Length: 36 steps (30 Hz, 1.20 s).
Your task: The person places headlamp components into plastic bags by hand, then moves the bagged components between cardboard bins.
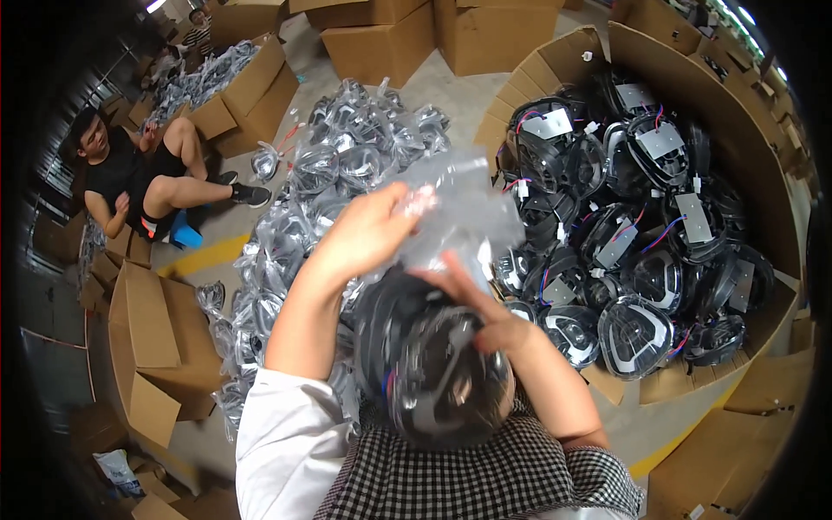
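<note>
My left hand (373, 227) is closed on a clear plastic bag (472, 212), which is smeared by motion. Below the bag my right hand (494, 319) has its fingers stretched out and apart, also blurred; whether a fingertip touches the bag I cannot tell. On my lap, over a black-and-white checked apron (451, 472), rests a black lamp unit (451, 381) with a clear lens. Another dark round part lies against its left side, partly hidden by my arms and the blur.
At the right, a large cardboard box (555, 74) holds several unbagged lamp units (637, 334) with metal plates and wires. Bagged lamp units (338, 165) lie heaped on the floor to the left. An open carton (156, 334) stands at left; a person (130, 178) sits beyond it.
</note>
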Tool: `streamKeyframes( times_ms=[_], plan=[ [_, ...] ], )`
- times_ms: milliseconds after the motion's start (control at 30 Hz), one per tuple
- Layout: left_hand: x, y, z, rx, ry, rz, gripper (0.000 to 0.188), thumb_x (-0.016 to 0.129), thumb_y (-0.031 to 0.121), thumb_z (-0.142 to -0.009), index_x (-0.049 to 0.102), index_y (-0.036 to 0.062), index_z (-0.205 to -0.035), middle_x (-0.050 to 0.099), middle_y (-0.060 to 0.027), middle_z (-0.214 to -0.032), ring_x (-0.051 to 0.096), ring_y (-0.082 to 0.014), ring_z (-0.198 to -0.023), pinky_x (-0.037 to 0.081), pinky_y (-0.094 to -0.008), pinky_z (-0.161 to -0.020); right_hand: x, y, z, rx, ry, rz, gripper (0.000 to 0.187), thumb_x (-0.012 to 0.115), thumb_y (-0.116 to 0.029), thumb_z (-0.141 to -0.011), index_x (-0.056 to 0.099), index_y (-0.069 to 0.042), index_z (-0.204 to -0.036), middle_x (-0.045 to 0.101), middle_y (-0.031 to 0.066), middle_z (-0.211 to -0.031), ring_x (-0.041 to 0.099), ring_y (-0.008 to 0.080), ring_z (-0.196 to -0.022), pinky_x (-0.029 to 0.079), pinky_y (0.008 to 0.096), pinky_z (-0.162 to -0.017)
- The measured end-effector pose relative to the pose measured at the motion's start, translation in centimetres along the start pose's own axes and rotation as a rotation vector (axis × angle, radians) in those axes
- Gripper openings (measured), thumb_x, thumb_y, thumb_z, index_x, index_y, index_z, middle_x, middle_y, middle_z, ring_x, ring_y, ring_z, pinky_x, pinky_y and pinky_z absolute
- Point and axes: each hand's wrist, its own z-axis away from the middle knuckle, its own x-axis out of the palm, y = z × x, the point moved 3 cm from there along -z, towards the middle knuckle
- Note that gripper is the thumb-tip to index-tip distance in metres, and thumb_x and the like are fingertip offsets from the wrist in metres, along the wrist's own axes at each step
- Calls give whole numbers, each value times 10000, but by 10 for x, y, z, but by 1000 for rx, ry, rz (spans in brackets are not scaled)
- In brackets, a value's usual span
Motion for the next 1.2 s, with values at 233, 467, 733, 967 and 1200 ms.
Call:
streamKeyframes(
  times_ms=[233, 467, 733, 967, 1200],
  plan=[
    [9, -5, 96, -38, 214, -657, 359, 725, 244, -788, 578, 9, -1017, 631, -207, -874, 635, -380, -838, 502, -444, -693, -29, -21, 13, -181, 1062, 81, 1100, 708, -343, -838, -148, -129, -1496, 249, 207, -1487, 340, 301, -1344, 346, 392, -1075],
    [29, -54, 145, -288, 272, 1156, 232, 576, 122, -911, 579, -32, -1084, 669, -122, -933, 660, -167, -784, 545, -302, -647, 19, -58, 40, 650, 521, 1985, 777, 662, -493, -805, 428, -33, -1385, 358, 235, -1448, 306, 358, -1374, 145, 485, -1159],
    [-45, 1, 123, -24, 528, -383, 279, 583, 42, -861, 613, 21, -1137, 621, -76, -791, 541, -193, -590, 458, -291, -579, 50, -155, 55, 337, 425, 1369, 550, 702, -44, -777, 537, -76, -1301, 608, 65, -923, 509, 60, -551, 431, 212, -457],
    [75, 38, 91, 278, -527, 1418, 614, 556, 495, -904, 512, -21, -1234, 506, -143, -1296, 482, -251, -1227, 379, -401, -1029, 99, -143, 15, -570, 404, 203, 767, 732, -233, -809, 330, -74, -1442, 363, 192, -1429, 369, 465, -1295, 217, 577, -1113],
    [138, -4, 87, 516, -927, 2310, 623, 577, 429, -909, 451, 18, -1360, 467, -122, -1353, 395, -260, -1302, 261, -398, -1119, 62, -77, 40, -24, 158, 793, 340, 738, -5, -699, 646, 4, -1027, 659, 58, -802, 584, 261, -789, 442, 366, -814]
  ],
)
